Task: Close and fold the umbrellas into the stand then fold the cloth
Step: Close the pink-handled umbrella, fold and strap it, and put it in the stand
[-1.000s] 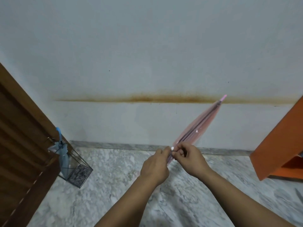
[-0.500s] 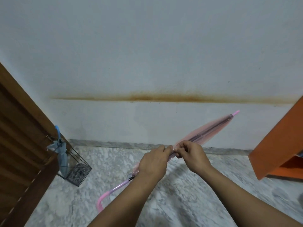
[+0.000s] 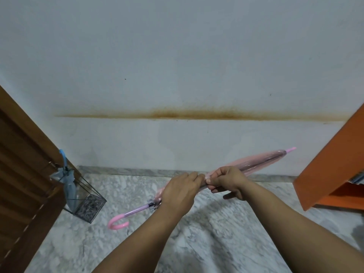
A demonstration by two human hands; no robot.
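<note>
You hold the closed pink umbrella (image 3: 262, 161) nearly level at mid-canopy, crook toward 8 o'clock and tip toward 2, so both hands can work its wrap. Your left hand (image 3: 180, 191) curls round the canopy to keep the folds tight, while your right hand (image 3: 226, 181) pinches it just beside, probably at the strap. The stand (image 3: 86, 200) waits at 9 o'clock, already holding a blue umbrella (image 3: 68, 180).

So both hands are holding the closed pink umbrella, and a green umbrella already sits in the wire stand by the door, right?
Not quite: the umbrella in the wire stand is blue, not green, as the head view shows. The rest holds: both the left hand and right hand hold the closed pink umbrella.
</note>
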